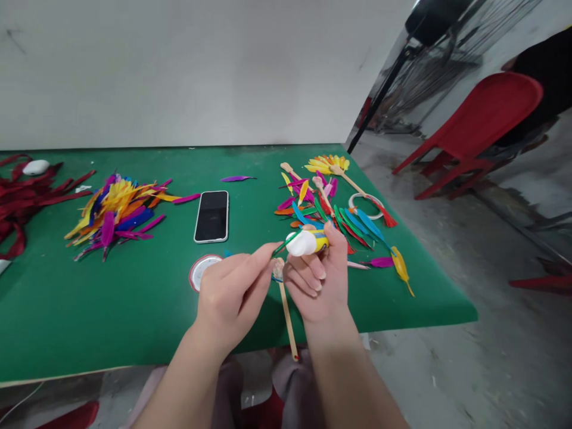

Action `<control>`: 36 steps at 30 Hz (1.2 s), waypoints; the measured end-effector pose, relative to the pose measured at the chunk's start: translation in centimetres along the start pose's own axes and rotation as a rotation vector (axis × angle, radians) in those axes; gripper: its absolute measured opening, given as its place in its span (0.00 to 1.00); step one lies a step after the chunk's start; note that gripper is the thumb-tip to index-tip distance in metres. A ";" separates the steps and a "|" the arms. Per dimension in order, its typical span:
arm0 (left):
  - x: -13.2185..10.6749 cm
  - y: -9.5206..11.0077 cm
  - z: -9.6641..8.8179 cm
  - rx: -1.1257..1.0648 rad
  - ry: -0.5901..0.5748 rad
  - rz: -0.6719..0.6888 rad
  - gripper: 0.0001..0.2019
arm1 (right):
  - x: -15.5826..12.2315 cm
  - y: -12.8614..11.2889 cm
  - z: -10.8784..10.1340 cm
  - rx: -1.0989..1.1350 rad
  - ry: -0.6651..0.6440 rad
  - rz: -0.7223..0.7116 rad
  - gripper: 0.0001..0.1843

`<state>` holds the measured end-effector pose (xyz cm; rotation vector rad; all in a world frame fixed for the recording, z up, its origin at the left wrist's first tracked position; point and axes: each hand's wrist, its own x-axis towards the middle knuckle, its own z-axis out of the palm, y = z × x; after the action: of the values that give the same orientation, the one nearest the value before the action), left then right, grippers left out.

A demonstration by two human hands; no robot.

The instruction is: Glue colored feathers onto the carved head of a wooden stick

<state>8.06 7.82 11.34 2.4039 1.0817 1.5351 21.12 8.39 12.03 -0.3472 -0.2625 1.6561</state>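
Note:
My right hand (319, 277) is closed around a small glue bottle (308, 242) with a white cap and yellow label, and also holds a thin wooden stick (287, 316) that hangs down toward the table's front edge. My left hand (235, 289) pinches a green feather (282, 245) whose tip meets the bottle's white end. Both hands hover over the green table (134, 310), just in front of a spread of coloured feathers (344, 223).
A black phone (211, 215) lies face up mid-table. A round white lid (202, 269) sits by my left hand. A heap of mixed feathers (116, 208) lies left, red strips (22, 196) far left. Feathered sticks (330, 170) and a white ring (364, 202) lie right. A red chair (478, 131) stands beyond.

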 end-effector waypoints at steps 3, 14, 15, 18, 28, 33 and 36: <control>0.0 -0.1 -0.2 0.004 0.003 -0.028 0.10 | 0.2 0.0 0.4 -0.069 0.174 -0.047 0.18; -0.4 -0.2 0.0 -0.089 -0.137 0.007 0.10 | 0.4 -0.5 0.3 -0.141 0.260 -0.023 0.28; -0.4 -0.1 -0.1 -0.094 -0.146 0.006 0.10 | 0.4 -0.5 0.3 -0.147 0.258 -0.030 0.28; -0.4 -0.1 -0.1 -0.109 -0.177 -0.002 0.10 | 0.4 -0.6 0.2 -0.154 0.271 -0.044 0.27; -0.1 0.0 -0.2 -0.104 -0.279 0.099 0.10 | 0.2 -1.0 0.6 -0.170 0.372 0.028 0.30; -0.2 -0.1 0.0 -0.082 -0.188 0.038 0.09 | 0.3 -0.9 0.5 -0.070 0.339 0.051 0.30; -0.2 -0.1 0.3 -0.044 -0.149 -0.043 0.09 | 0.3 -0.7 0.4 0.022 0.285 0.074 0.30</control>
<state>8.21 7.89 10.93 2.4055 1.0511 1.3278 21.60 8.77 12.59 -0.5759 -0.0184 1.6571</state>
